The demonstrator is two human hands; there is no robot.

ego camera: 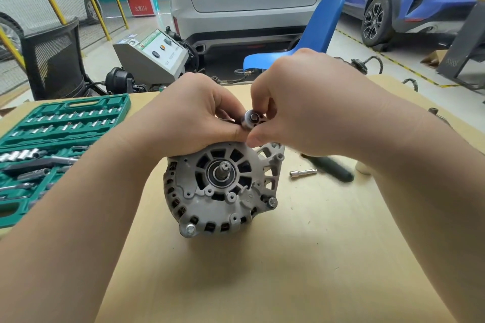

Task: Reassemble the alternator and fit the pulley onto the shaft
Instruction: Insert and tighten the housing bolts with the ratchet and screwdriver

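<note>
Left of the alternator, well apart: green socket case, lid open, rows of sockets and bits inside, lying on the desk.

At the desk's middle: alternator standing on its rear face, shaft pointing up toward the camera, bare, no pulley on it. No pulley to be seen anywhere in view. Two through-bolts showing at the housing's near rim.

On the alternator's far rim: left hand, heel resting on the housing, thumb and fingers curled toward a small chrome socket. Just right of that, above the same far rim: right hand, fingertips pinching the socket. Both grips closed on that one piece; what lies beneath it, hidden by the fingers, cannot be told.

Right of the alternator, near: short chrome extension bar lying flat, then a dark tool handle, blurred.

Handling, as a judgement: cast metal body, probably heavy and rigid, unlikely to shift under a resting palm, yet round enough to roll if tipped. Best held around the outer housing or by the mounting ears, away from the vent slots and the windings showing behind them. Shaft threads best kept clear of knocks. Socket small, smooth and plated, so likely slippery; firm fingertip pinch on the knurled band advisable.
</note>
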